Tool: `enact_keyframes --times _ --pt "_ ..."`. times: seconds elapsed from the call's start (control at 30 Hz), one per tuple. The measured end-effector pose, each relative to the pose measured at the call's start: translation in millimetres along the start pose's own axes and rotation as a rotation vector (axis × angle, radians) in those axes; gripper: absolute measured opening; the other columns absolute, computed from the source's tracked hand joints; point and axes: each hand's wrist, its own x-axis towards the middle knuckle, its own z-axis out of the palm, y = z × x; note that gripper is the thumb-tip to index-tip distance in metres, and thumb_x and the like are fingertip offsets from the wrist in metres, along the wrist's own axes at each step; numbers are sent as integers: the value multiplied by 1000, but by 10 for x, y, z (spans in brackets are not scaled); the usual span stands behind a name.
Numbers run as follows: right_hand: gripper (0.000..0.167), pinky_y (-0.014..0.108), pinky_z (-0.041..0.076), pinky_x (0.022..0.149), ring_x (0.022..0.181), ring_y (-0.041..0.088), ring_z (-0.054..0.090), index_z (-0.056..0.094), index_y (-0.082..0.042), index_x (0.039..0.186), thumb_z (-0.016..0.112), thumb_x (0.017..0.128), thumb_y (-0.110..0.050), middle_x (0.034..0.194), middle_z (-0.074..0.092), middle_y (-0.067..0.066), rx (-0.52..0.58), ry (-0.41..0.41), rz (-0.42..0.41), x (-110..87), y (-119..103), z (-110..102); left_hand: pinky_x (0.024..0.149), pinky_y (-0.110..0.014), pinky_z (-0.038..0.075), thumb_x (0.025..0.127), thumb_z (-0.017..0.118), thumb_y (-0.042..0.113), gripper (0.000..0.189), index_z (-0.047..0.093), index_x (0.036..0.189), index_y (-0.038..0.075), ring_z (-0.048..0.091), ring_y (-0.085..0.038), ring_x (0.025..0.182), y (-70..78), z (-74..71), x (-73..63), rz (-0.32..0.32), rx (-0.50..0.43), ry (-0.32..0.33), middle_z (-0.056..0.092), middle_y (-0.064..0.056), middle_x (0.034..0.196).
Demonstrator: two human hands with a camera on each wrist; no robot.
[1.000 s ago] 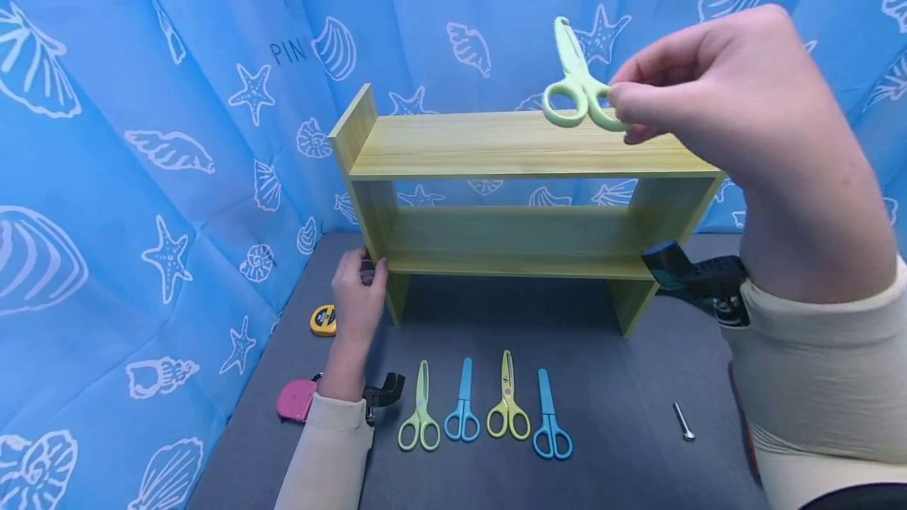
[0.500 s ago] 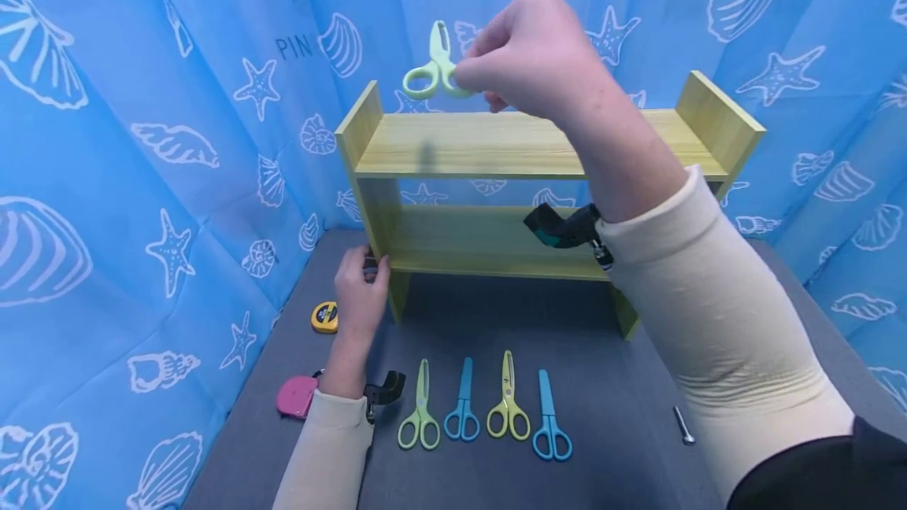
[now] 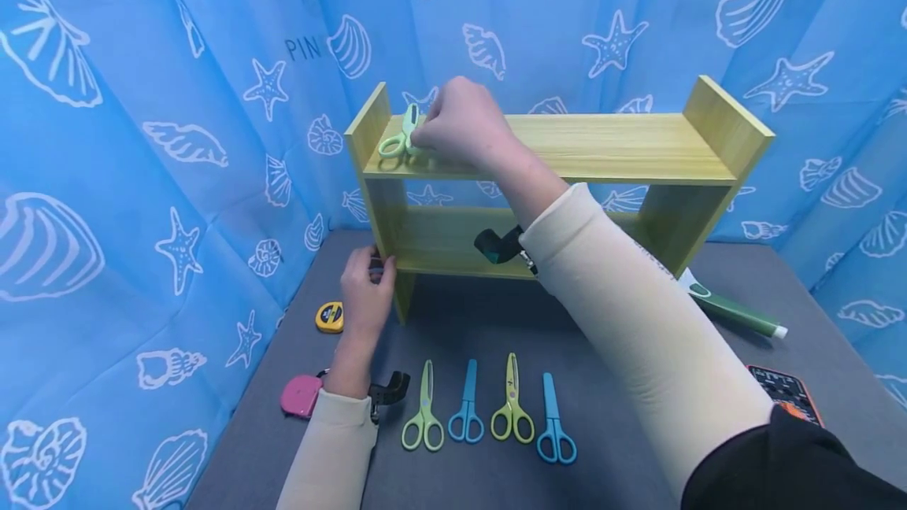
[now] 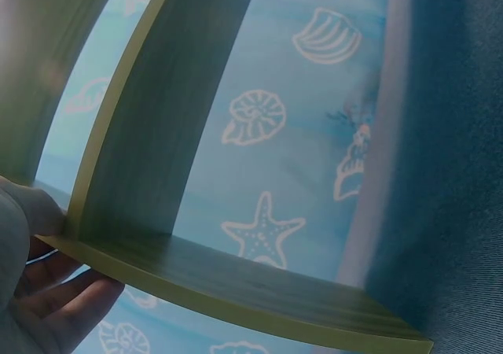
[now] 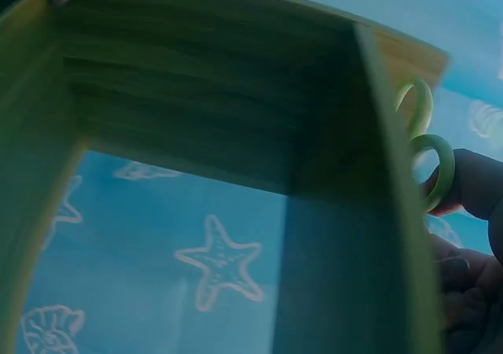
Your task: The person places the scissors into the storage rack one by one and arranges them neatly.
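Note:
My right hand (image 3: 464, 120) pinches light green scissors (image 3: 410, 123) by a finger ring, low over the left end of the upper board of a wooden shelf (image 3: 602, 140). Their rings (image 5: 446, 173) show beside the board in the right wrist view; whether they touch the board I cannot tell. My left hand (image 3: 367, 293) grips the shelf's left side panel, with the thumb (image 4: 39, 208) on one face and fingers (image 4: 82, 303) on the other. In front of the shelf lie green scissors (image 3: 426, 392), blue scissors (image 3: 471, 384), yellow scissors (image 3: 512, 392) and another blue pair (image 3: 550, 404).
Left of my left forearm are a yellow tape measure (image 3: 329, 317) and a pink round case (image 3: 301, 397). On the right lie a green-handled tool (image 3: 737, 313) and a dark, orange-edged device (image 3: 786, 392), partly covered by my sleeve. A blue shell-patterned curtain (image 3: 212, 179) surrounds the grey table (image 3: 489, 478).
My right hand has carried the light green scissors left, then down to the upper board. Its forearm now covers the bolt and uncovers the green-handled tool. The left hand keeps its grip on the shelf.

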Motion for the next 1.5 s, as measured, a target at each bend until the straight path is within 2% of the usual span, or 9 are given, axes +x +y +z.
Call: enact_keyframes --times 0.33,0.67,0.73,0.83,0.93,1.0,1.07,1.3,1.5 --pt "35 24 27 43 42 10 34 53 -12 55 67 86 -21 47 40 -4 -82 13 15 38 -18 188 77 -42 62 98 69 7 19 64 113 -4 67 -28 93 28 20 -1 10 -11 -9 63 -17 104" --pt "44 23 23 45 45 10 29 46 -12 57 63 95 -28 49 34 -4 -50 3 -17 -84 -11 85 78 -42 62 98 69 7 20 64 114 -4 66 -28 93 37 24 -6 2 -11 -8 63 -17 105" --pt "44 24 22 47 47 10 26 49 -9 59 62 96 -29 52 34 -3 -29 23 -37 -151 -14 19 78 -42 62 98 68 7 20 64 114 -4 66 -28 93 35 25 -11 -3 -9 -11 63 -17 105" --pt "34 25 34 53 55 11 40 72 -9 76 62 99 -32 68 59 -5 19 43 -65 -286 -39 -100 78 -43 62 99 68 8 19 64 114 -4 66 -28 94 27 25 -17 -9 -14 -10 63 -17 105" --pt "28 26 49 71 80 9 60 80 -15 108 61 100 -34 101 74 -7 49 67 -90 -442 -65 -218 77 -44 62 99 68 7 19 64 113 -4 66 -29 94 20 22 -17 -7 -15 -6 63 -17 105" --pt "30 27 52 83 97 7 64 78 -17 118 61 100 -34 112 74 -7 60 91 -109 -544 -71 -284 77 -43 62 98 68 7 19 64 113 -4 66 -29 93 18 19 -13 -2 -9 -4 63 -17 104" --pt "29 28 52 87 102 7 63 78 -16 117 62 100 -34 110 74 -6 68 126 -133 -641 -62 -332 77 -43 62 98 68 6 19 64 113 -4 66 -29 93 20 16 -9 2 -4 -4 63 -18 104" --pt "27 32 52 72 83 13 65 79 -13 110 66 98 -33 99 72 -1 148 218 -161 -982 29 -427 73 -43 62 97 70 6 19 64 111 -5 68 -31 92 21 20 -10 14 16 6 64 -18 103" --pt "26 27 53 66 82 15 67 78 -11 110 69 97 -32 96 73 3 185 291 -169 -1310 180 -462 73 -43 62 96 70 4 19 64 112 -6 68 -32 93 23 13 -10 10 17 11 63 -19 105"
